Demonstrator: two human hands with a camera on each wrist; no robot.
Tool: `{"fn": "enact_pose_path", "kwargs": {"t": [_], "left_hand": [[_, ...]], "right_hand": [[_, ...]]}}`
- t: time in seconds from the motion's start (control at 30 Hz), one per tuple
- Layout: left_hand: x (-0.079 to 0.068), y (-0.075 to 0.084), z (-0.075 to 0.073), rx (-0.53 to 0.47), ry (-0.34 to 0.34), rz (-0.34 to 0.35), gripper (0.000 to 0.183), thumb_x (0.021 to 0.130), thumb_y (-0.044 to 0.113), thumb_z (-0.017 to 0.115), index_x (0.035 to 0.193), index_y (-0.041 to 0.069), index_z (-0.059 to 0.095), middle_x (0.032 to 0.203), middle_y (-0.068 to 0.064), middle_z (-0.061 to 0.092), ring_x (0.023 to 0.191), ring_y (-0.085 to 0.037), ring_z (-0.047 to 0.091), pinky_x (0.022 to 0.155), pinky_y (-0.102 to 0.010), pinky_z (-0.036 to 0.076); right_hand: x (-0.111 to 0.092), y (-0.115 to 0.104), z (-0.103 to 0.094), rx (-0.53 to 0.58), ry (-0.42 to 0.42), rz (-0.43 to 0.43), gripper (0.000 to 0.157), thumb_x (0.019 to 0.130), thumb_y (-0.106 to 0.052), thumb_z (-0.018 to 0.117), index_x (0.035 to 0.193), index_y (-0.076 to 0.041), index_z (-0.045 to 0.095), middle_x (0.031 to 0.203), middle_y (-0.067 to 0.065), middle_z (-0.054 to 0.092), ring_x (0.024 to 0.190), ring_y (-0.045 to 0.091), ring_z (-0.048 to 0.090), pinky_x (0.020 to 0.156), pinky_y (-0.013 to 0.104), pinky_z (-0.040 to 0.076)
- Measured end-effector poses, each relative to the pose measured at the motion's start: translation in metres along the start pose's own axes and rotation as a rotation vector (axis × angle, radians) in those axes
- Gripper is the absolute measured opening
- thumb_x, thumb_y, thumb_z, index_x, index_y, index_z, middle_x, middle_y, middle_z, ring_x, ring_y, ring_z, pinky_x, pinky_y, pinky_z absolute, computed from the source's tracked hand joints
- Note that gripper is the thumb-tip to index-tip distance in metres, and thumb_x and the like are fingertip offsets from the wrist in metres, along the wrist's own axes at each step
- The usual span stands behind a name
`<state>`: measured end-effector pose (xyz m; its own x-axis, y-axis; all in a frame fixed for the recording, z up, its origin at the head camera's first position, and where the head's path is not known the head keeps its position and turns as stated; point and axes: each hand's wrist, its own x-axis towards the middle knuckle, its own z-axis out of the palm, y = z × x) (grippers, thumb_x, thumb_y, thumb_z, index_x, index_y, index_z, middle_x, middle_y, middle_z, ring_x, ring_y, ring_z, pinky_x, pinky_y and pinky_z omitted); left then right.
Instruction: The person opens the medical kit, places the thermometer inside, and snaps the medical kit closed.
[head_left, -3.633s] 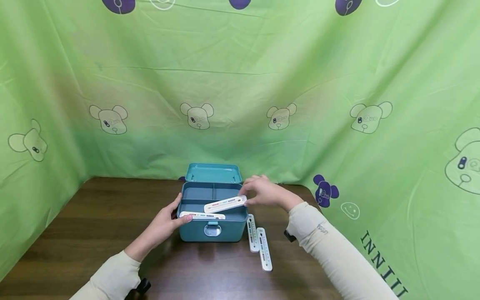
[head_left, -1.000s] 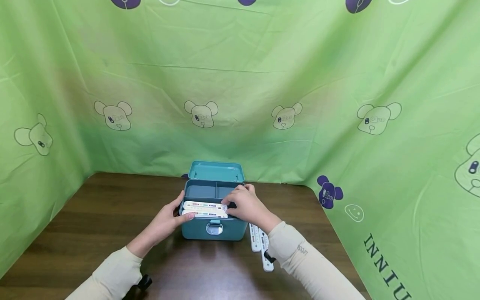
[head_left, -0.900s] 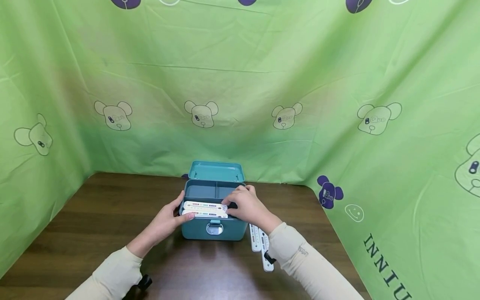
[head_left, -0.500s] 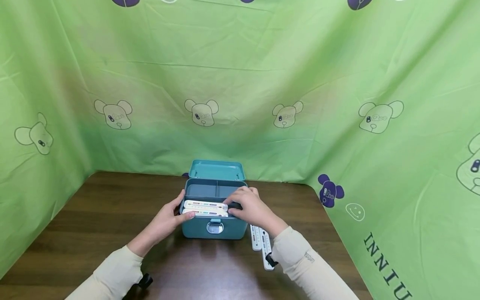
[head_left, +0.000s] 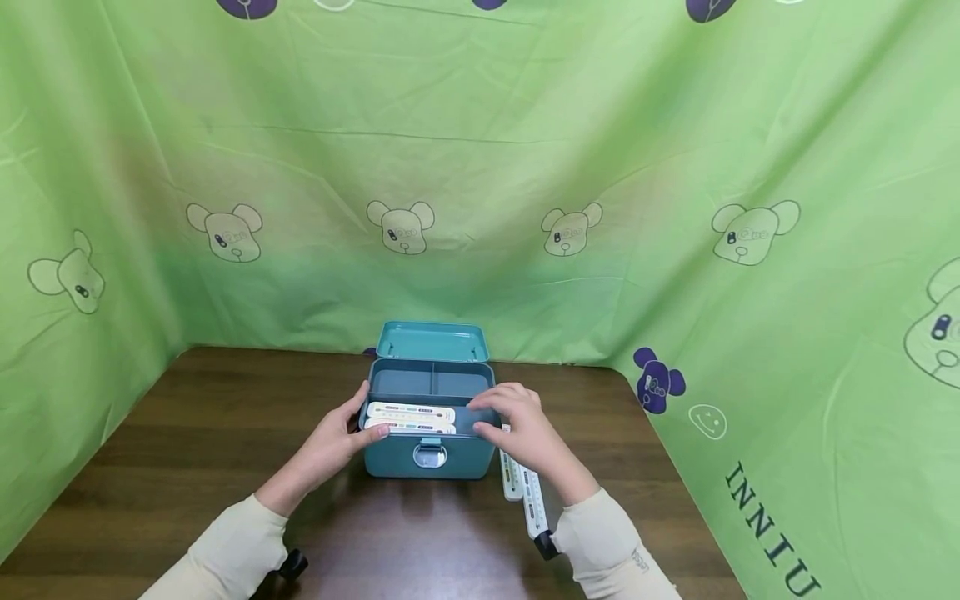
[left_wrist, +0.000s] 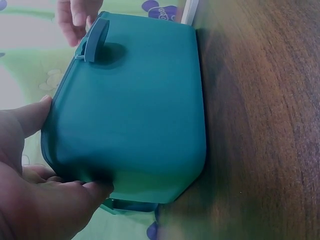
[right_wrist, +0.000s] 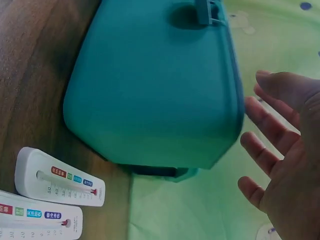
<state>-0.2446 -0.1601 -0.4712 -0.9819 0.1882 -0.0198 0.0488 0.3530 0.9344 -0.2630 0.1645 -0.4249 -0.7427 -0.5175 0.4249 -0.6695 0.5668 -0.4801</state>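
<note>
A teal storage box [head_left: 465,461] stands on the table with its lid tipped back. Two white thermometers lie side by side in its front compartment, a rear one [head_left: 411,411] and a front one [head_left: 412,427]. My left hand [head_left: 330,446] grips the box's left end, thumb over the front rim and fingers along the side. Over the right end of the box hovers my right hand [head_left: 525,429], holding nothing, its fingers spread and slightly bent in the right wrist view. Two more thermometers, a nearer one [right_wrist: 35,217] and a farther one [right_wrist: 65,180], lie on the table beside the box.
The box's raised lid [head_left: 432,342] stands at the back, near the green printed curtain [head_left: 480,283]. A divider splits the rear tray [head_left: 401,382] in two. Brown wooden table [head_left: 225,417] surrounds the box. The right sleeve's wrist camera [head_left: 546,545] overlaps one loose thermometer's near end.
My right hand lowered a thermometer into the front compartment behind the other one, then let go. It has since drawn back to the right. My left hand keeps its grip on the box.
</note>
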Motion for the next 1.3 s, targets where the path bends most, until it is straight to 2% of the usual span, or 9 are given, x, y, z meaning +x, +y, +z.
{"fn": "enact_pose_path", "kwargs": {"t": [0.27, 0.67, 0.8, 1.0, 1.17, 1.3], "left_hand": [[0.001, -0.001, 0.001, -0.008, 0.002, -0.012, 0.102, 0.093, 0.044, 0.074, 0.166, 0.012, 0.009, 0.171, -0.017, 0.016, 0.153, -0.039, 0.028, 0.116, -0.052, 0.036], [-0.001, 0.001, 0.000, -0.012, -0.008, 0.001, 0.103, 0.094, 0.043, 0.074, 0.165, 0.010, 0.009, 0.171, -0.018, 0.015, 0.153, -0.040, 0.026, 0.116, -0.052, 0.036], [-0.001, 0.001, 0.000, -0.007, -0.011, 0.006, 0.103, 0.093, 0.044, 0.074, 0.165, 0.009, 0.009, 0.171, -0.018, 0.015, 0.153, -0.040, 0.026, 0.117, -0.052, 0.036], [-0.004, -0.001, 0.001, -0.018, -0.013, 0.000, 0.102, 0.094, 0.041, 0.074, 0.165, 0.009, 0.008, 0.171, -0.017, 0.014, 0.154, -0.038, 0.025, 0.117, -0.051, 0.036], [-0.003, -0.002, 0.001, -0.017, -0.014, -0.001, 0.103, 0.094, 0.043, 0.074, 0.165, 0.009, 0.008, 0.171, -0.018, 0.014, 0.154, -0.039, 0.025, 0.117, -0.052, 0.036], [-0.002, 0.000, 0.001, -0.018, -0.015, 0.002, 0.103, 0.094, 0.043, 0.074, 0.165, 0.010, 0.008, 0.171, -0.018, 0.014, 0.153, -0.039, 0.026, 0.116, -0.052, 0.037]], "right_hand": [[-0.020, 0.005, -0.009, -0.018, 0.087, 0.008, 0.028, 0.089, -0.016, 0.080, 0.116, -0.016, 0.076, 0.120, -0.001, 0.072, 0.119, 0.024, 0.057, 0.099, 0.053, 0.037], [-0.059, 0.006, -0.016, -0.063, 0.186, 0.086, 0.033, 0.083, -0.012, 0.084, 0.114, -0.011, 0.076, 0.116, 0.000, 0.073, 0.114, 0.025, 0.060, 0.097, 0.049, 0.041], [-0.074, 0.009, -0.013, -0.072, 0.204, 0.144, 0.036, 0.081, -0.012, 0.086, 0.115, -0.008, 0.075, 0.114, 0.000, 0.073, 0.112, 0.025, 0.060, 0.098, 0.050, 0.041], [-0.096, 0.015, -0.004, -0.103, 0.229, 0.250, 0.040, 0.076, -0.015, 0.089, 0.113, -0.010, 0.076, 0.110, -0.001, 0.074, 0.108, 0.024, 0.062, 0.096, 0.050, 0.043], [-0.109, 0.019, 0.001, -0.105, 0.207, 0.358, 0.040, 0.076, -0.016, 0.090, 0.112, -0.008, 0.076, 0.109, 0.000, 0.074, 0.109, 0.026, 0.062, 0.098, 0.052, 0.042], [-0.116, 0.020, 0.002, -0.141, 0.185, 0.410, 0.041, 0.077, -0.018, 0.090, 0.113, -0.007, 0.076, 0.110, 0.003, 0.074, 0.111, 0.029, 0.061, 0.098, 0.053, 0.041]]}}
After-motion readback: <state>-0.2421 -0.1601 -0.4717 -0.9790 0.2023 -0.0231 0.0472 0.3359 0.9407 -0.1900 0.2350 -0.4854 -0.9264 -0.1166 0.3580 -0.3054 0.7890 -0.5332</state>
